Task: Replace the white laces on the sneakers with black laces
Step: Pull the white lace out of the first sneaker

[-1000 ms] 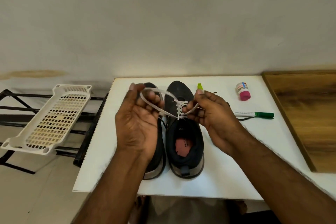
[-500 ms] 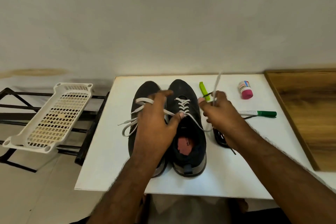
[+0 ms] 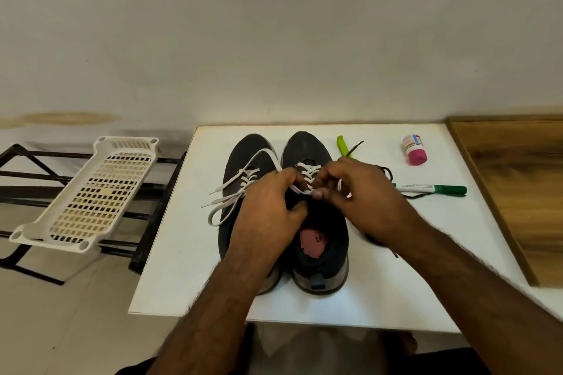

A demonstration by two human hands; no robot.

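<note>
Two dark sneakers stand side by side on the white table (image 3: 182,253), toes away from me. The left sneaker (image 3: 243,155) has a loose white lace (image 3: 225,198) trailing off to its left. On the right sneaker (image 3: 307,146) the white lace (image 3: 307,172) is still threaded through the eyelets. My left hand (image 3: 268,207) and my right hand (image 3: 362,195) meet over the right sneaker's throat, and both pinch its white lace near the lowest eyelets. A black lace (image 3: 355,148) lies to the right of the shoes, mostly hidden under my right hand.
A green marker (image 3: 432,189), a lime-green clip (image 3: 343,144) and a small pink-capped bottle (image 3: 413,150) lie on the table's right side. A wooden board (image 3: 518,179) borders the table on the right. To the left, a white slotted tray (image 3: 91,192) rests on a black rack.
Both hands have come down and together onto the right sneaker's lacing. The right hand no longer holds a lace end raised, and the lace strand that was pulled out sideways is now slack.
</note>
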